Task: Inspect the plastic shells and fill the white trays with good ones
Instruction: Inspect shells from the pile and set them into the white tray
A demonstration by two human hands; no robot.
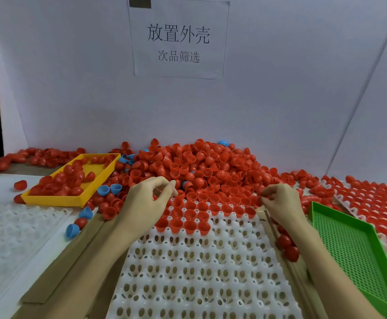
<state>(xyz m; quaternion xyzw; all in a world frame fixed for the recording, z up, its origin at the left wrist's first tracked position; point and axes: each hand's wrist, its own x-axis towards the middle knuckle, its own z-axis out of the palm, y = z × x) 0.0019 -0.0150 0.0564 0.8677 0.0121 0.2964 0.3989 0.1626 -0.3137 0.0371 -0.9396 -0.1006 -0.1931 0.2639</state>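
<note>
A big heap of red plastic shells [194, 162] lies against the back wall. Before me sits a white tray [201, 268] with round holes; its far rows hold red shells [189, 225], open side up. My left hand [147, 201] hovers over the tray's far left corner with curled fingers, and a bit of red shows between thumb and fingers. My right hand [279, 202] is at the tray's far right corner, fingertips pinching a red shell [259, 200].
A yellow basket [72, 180] with red shells stands at the left. A green basket [353, 247] holding nothing is at the right. A filled white tray [376, 203] lies far right, a bare one [15, 229] at the left. A few blue shells [106, 189] are scattered about.
</note>
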